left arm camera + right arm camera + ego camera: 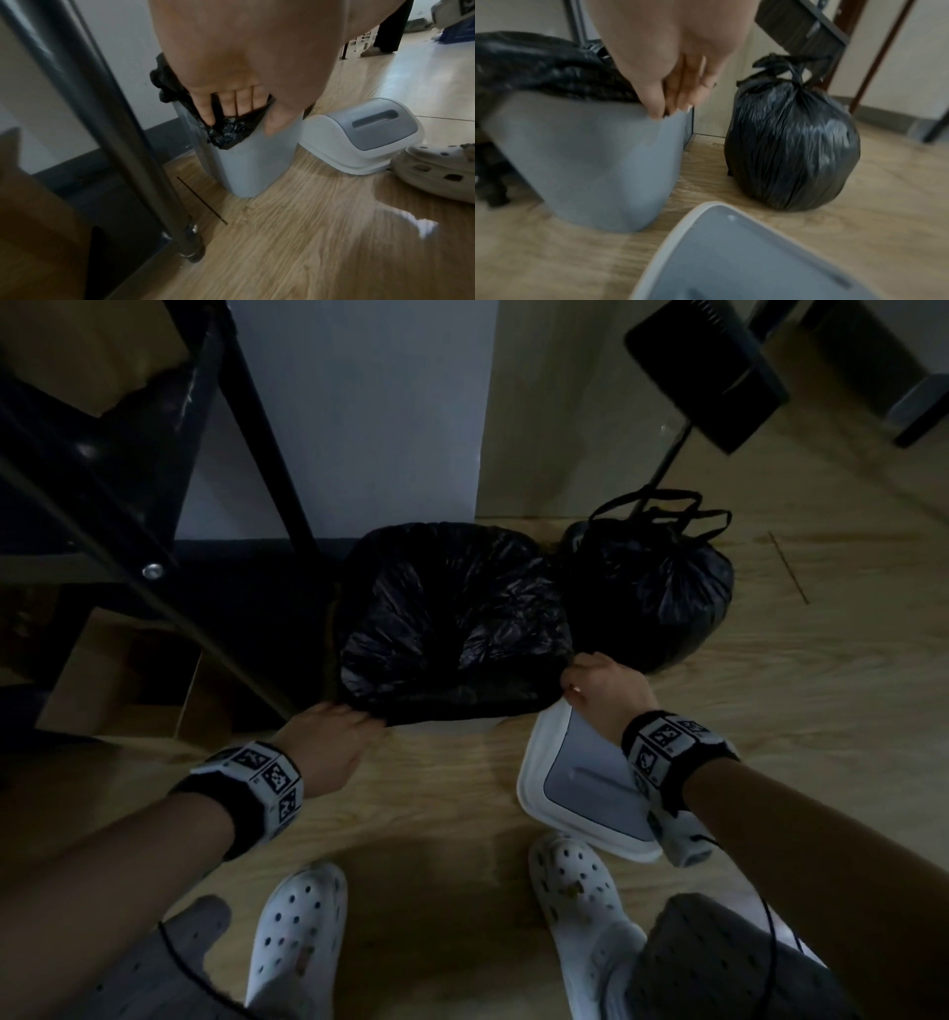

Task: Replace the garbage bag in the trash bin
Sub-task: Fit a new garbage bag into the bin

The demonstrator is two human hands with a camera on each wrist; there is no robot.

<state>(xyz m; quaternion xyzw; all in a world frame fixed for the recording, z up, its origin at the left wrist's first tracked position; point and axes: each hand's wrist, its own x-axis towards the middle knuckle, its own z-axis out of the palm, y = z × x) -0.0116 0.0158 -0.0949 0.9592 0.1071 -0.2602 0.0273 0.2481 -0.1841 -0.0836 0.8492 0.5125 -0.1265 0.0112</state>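
Bin [246, 158] upright, mouth up; both hands grip liner [452, 613] edge.

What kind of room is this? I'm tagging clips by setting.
Probably a corner of an office or lived-in room, hard to say which: light wood-look laminate floor, pale wall with dark baseboard, and a small grey plastic trash bin beside a black metal furniture frame.

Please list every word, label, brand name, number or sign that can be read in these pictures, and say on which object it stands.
No readable words, brands or numbers in any view.
Wrist bands: black-and-white square marker patterns only, no letters.
Bin lid, grey trash bin, new black liner, tied full bag: no print visible.
Blue object at the left wrist view's far upper right: possible print, too blurred to read.
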